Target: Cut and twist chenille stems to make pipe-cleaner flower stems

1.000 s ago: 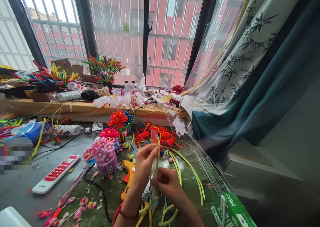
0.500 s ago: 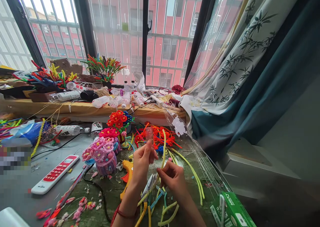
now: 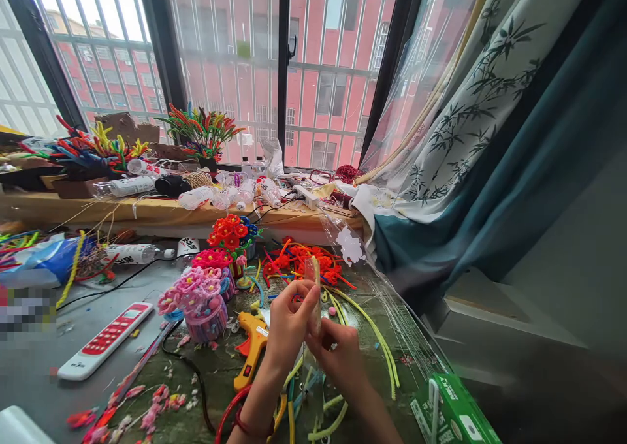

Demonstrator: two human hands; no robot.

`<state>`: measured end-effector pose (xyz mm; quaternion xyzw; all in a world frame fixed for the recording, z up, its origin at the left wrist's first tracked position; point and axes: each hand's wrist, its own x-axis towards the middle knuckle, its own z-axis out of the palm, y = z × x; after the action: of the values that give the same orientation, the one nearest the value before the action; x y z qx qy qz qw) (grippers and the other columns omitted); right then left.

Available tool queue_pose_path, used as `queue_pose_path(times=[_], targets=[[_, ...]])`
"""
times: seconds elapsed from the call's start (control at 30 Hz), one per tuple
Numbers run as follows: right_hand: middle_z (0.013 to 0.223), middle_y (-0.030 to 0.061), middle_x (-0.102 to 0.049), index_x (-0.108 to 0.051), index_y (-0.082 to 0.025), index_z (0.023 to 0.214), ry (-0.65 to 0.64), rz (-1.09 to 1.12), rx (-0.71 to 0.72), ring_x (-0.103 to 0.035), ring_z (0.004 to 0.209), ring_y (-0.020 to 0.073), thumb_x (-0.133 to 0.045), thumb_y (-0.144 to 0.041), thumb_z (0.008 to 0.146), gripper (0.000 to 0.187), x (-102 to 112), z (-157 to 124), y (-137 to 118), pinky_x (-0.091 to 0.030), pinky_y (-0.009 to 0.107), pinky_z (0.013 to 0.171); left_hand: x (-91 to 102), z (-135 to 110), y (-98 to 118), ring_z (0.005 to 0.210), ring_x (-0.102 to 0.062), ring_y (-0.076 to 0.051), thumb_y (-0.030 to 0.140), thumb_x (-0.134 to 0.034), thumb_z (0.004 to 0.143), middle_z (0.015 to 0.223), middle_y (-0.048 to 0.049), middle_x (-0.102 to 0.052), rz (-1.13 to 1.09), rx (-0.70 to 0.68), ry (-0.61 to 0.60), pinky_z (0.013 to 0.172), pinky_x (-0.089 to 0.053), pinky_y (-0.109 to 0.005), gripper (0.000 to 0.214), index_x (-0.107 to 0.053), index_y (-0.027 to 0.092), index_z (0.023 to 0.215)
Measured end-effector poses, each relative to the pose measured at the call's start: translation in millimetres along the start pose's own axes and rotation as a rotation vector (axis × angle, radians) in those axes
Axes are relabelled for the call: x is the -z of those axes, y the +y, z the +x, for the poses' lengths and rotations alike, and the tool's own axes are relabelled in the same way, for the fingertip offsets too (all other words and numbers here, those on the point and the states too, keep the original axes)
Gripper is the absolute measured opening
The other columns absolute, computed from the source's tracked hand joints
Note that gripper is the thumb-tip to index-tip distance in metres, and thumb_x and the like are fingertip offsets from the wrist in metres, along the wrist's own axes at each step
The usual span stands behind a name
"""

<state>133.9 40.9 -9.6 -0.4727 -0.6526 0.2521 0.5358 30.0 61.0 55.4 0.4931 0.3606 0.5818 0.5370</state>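
My left hand (image 3: 288, 317) is closed around a clear ruler (image 3: 309, 271), which stands nearly upright in front of me. Along the ruler's upper part lies a pale yellow pipe cleaner (image 3: 317, 275). My right hand (image 3: 337, 351) is closed just below, its thumb and fingers pinching the pipe cleaner against the ruler; its exact grip is partly hidden. Yellow scissor handles (image 3: 282, 412) show beneath my left wrist. Cut pipe cleaner pieces (image 3: 334, 424) in pale yellow and blue lie under my hands. An orange-yellow glue gun (image 3: 252, 352) rests left of my left forearm.
Pots of pipe cleaner flowers (image 3: 206, 320) stand left of centre, beside red pipe cleaners (image 3: 298, 258). Long pale yellow pipe cleaners (image 3: 377, 333) curve to the right. A white-red remote (image 3: 108, 341), a black cord (image 3: 191, 362) and a green box (image 3: 455, 408) flank the work area.
The pipe cleaner, apart from the ruler before, now lies along it. The ruler and my left hand have moved right and slightly down, so both hands are closer together.
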Motion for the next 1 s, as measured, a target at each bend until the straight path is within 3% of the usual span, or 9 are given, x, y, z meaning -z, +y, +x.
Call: queue_pose_path(times=[0.1, 0.23, 0.4, 0.57, 0.83, 1.0], targets=[[0.047, -0.0072, -0.031, -0.034, -0.020, 0.051, 0.015, -0.034, 0.031, -0.027, 0.045, 0.0088, -0.063, -0.037, 0.080, 0.044, 0.2, -0.4, 1.3, -0.019, 0.025, 0.045, -1.3, -0.1, -1.2, 0.032, -0.047, -0.001, 0.040, -0.072, 0.074, 0.094, -0.0029, -0.067, 0.000, -0.024, 0.001, 0.029, -0.026, -0.016, 0.039, -0.045, 0.016, 0.060], [0.047, -0.0067, -0.032, -0.036, -0.020, 0.053, 0.010, -0.066, 0.073, -0.028, 0.044, 0.0088, -0.059, -0.033, 0.082, 0.039, -0.1, -1.9, 0.4, -0.019, 0.025, 0.045, -4.8, -0.9, -1.6, 0.031, -0.044, -0.002, 0.041, -0.072, 0.074, 0.067, 0.0025, -0.064, -0.033, -0.046, 0.046, 0.031, -0.026, -0.016, 0.037, -0.047, 0.017, 0.060], [0.049, -0.0064, -0.032, -0.036, -0.020, 0.055, 0.026, -0.084, 0.089, -0.028, 0.045, 0.0091, -0.055, -0.030, 0.084, 0.036, -3.5, -4.1, -1.6, -0.019, 0.025, 0.045, -8.3, -1.9, -2.5, 0.029, -0.038, -0.005, 0.040, -0.072, 0.074, 0.038, 0.0091, -0.047, -0.090, -0.042, 0.087, 0.035, -0.029, -0.018, 0.032, -0.051, 0.019, 0.063], [0.048, -0.0067, -0.032, -0.032, -0.021, 0.054, 0.052, -0.107, 0.073, -0.027, 0.045, 0.0090, -0.057, -0.030, 0.084, 0.040, -5.4, -5.7, -1.5, -0.020, 0.024, 0.045, -8.8, -3.4, -0.3, 0.033, -0.042, -0.007, 0.037, -0.072, 0.074, 0.051, 0.0034, -0.060, -0.088, -0.061, 0.139, 0.037, -0.032, -0.020, 0.033, -0.048, 0.020, 0.059], [0.048, -0.0066, -0.036, -0.041, -0.020, 0.055, 0.060, -0.165, 0.161, -0.031, 0.042, 0.0085, -0.056, -0.027, 0.084, 0.033, -6.2, -7.2, 3.3, -0.021, 0.023, 0.044, -8.1, -4.9, 0.3, 0.035, -0.044, -0.007, 0.037, -0.071, 0.076, 0.062, -0.0007, -0.066, -0.074, -0.064, 0.108, 0.036, -0.028, -0.019, 0.035, -0.045, 0.020, 0.059], [0.048, -0.0069, -0.035, -0.039, -0.020, 0.055, 0.111, -0.213, 0.253, -0.029, 0.042, 0.0078, -0.048, -0.029, 0.088, 0.035, -7.7, -6.3, 5.6, -0.020, 0.022, 0.042, -7.3, -3.7, -6.0, 0.032, -0.037, -0.006, 0.038, -0.071, 0.076, 0.036, 0.0079, -0.047, -0.071, -0.046, 0.048, 0.038, -0.029, -0.017, 0.035, -0.045, 0.020, 0.061]])
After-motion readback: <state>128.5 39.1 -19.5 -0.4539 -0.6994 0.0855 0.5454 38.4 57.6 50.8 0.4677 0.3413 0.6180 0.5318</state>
